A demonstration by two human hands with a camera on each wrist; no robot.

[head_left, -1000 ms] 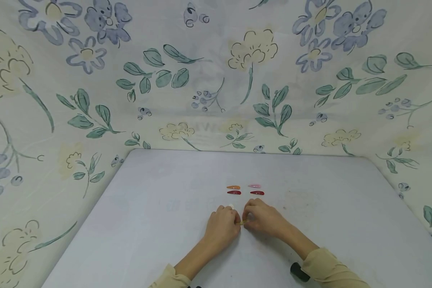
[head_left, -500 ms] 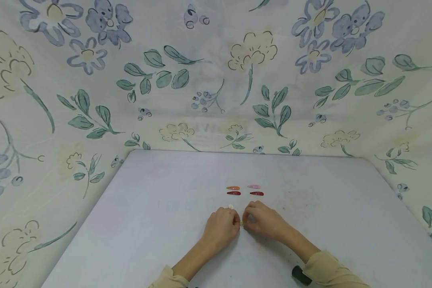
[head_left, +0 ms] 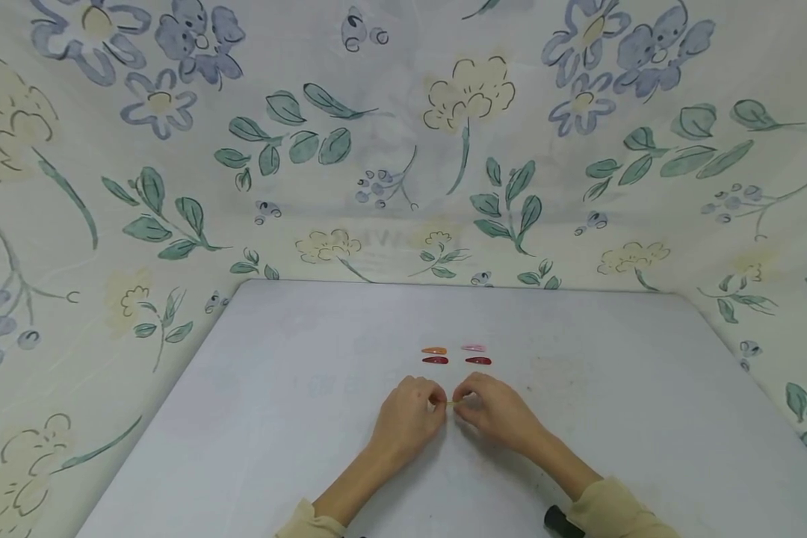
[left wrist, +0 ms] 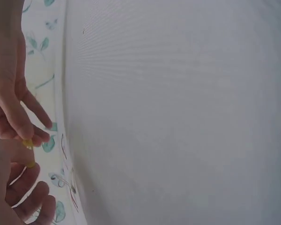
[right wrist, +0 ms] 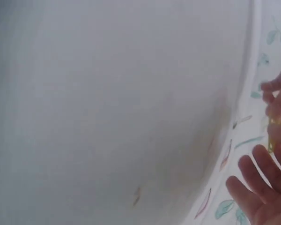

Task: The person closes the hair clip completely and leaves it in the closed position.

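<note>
Clip (head_left: pixel 453 403), slim and yellow, pinched between left hand (head_left: pixel 406 420) and right hand (head_left: pixel 498 409), lower centre; probably light, stiff, better held by ends

Free table (head_left: pixel 276 403) leftward, clips (head_left: pixel 435 360) beyond the hands (head_left: pixel 406 422) (head_left: pixel 501 411)

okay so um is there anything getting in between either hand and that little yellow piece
Nothing visible is: the left hand and the right hand both pinch the yellow piece directly. The red clips lie beyond the hands.
</note>
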